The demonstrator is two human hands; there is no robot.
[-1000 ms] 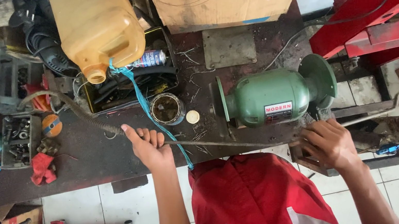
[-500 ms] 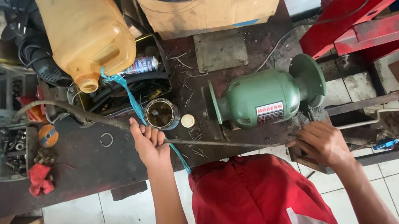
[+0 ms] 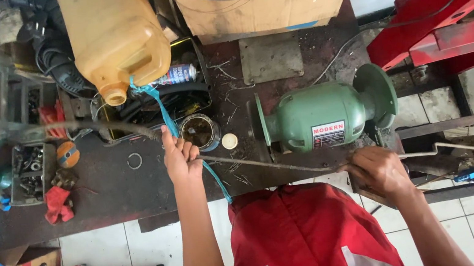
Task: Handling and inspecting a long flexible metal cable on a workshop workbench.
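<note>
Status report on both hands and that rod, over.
Left hand and right hand both gripping long thin metal rod. Green bench grinder just behind it.

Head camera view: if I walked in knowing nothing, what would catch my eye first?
Probably the green bench grinder in the middle of the dark, cluttered workbench. Just in front of it, the left hand and right hand grip a long thin metal rod stretched between them. Behind the left hand, a big yellow jerrycan lies on its side.
</note>
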